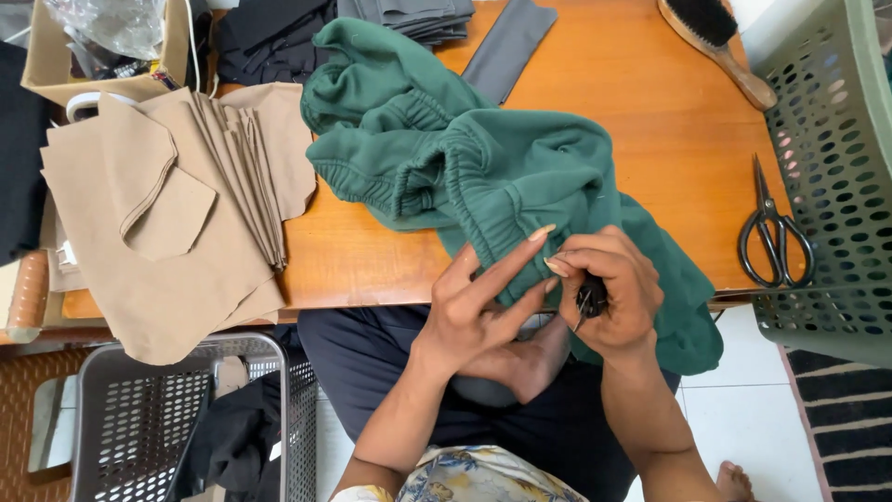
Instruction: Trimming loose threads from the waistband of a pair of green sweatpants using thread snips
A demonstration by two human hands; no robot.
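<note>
A green fleece garment (483, 158) with elastic bands lies bunched on the wooden table (650, 102) and hangs over its near edge. My left hand (478, 302) pinches the garment's edge at the table front, fingers stretched out. My right hand (609, 288) is closed around a small black tool (588, 299), apparently thread snips, held against the same bit of green fabric. Both hands work close together above my lap.
A stack of tan fabric pieces (177, 204) lies at the left. Black scissors (774, 232) rest at the table's right edge beside a green perforated basket (836, 177). A brush (720, 42), dark cloth (279, 33), a cardboard box (102, 46) and a grey basket (177, 418) are nearby.
</note>
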